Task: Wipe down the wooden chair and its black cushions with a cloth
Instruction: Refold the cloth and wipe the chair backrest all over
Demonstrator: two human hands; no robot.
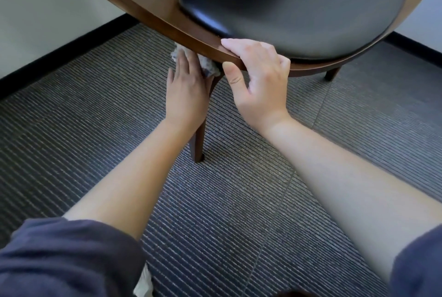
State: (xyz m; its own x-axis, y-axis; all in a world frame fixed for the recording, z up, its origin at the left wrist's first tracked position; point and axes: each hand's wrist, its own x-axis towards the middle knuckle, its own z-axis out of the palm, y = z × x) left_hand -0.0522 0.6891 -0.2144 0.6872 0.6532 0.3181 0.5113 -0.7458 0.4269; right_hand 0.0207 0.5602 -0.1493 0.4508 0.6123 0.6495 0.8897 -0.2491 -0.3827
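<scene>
Wooden chair [148,13] gripped by right hand [259,76], left hand [186,91] seemingly pressing cloth [209,64]

Office-like room: striped grey carpet tiles [239,201], black baseboard [59,55], plain white walls [47,9].

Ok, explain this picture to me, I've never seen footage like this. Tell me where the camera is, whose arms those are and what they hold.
There is no machine here: one camera sits on a person's head and looks down at their own bare arms. The left hand presses a crumpled grey cloth with flat fingers against the underside of a brown wooden chair, just where a leg meets the frame. The right hand grips the chair's curved rim, fingers on top, thumb beneath, likely to steady it. A black padded seat cushion lies on the frame. The chair stands on striped grey carpet.
</scene>
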